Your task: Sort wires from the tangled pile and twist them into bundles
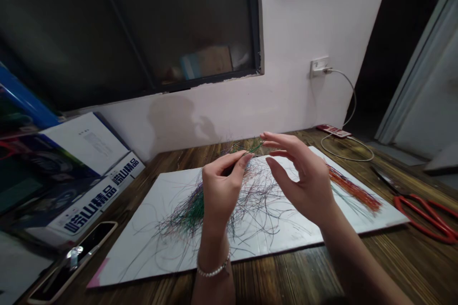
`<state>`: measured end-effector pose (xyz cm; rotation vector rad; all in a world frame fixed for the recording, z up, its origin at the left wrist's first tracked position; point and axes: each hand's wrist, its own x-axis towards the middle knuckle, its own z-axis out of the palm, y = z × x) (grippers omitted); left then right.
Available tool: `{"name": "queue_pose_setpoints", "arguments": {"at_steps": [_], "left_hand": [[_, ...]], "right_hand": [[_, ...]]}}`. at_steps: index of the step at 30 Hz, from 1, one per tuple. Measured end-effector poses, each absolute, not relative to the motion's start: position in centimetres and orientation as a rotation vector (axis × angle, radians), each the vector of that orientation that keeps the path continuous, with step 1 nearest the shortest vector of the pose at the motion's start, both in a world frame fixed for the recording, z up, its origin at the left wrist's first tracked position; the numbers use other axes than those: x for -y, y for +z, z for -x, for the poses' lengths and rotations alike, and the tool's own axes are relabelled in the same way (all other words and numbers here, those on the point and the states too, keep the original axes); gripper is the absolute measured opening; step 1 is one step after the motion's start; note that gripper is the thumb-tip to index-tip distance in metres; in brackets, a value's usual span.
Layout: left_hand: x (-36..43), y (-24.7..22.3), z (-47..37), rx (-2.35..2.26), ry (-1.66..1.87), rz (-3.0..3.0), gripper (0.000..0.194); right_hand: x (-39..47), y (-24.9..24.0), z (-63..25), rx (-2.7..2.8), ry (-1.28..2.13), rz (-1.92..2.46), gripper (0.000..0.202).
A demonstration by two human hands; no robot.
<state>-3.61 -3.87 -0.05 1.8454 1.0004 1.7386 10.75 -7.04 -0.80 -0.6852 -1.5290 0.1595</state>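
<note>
Pinching thin green wire-like strands [257, 146] in left hand [222, 177], thumb to forefinger; projecting beyond grip toward spread right hand [303, 175].

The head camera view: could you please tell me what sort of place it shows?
Probably an indoor handicraft corner, perhaps in a home or small workshop. A wooden table bears a white board with loose thin coloured strands, and red-handled scissors lie at the view's right.
</note>
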Motion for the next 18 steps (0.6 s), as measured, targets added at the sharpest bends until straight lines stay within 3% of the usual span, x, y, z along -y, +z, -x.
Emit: {"name": "queue_pose_setpoints", "arguments": {"at_steps": [18], "left_hand": [[4.34, 0.13, 3.38, -0.885, 1.685, -2.062, 0.007]], "right_hand": [[7.31, -0.87, -10.81, 1.529, 0.22, 0.615, 0.06]]}}
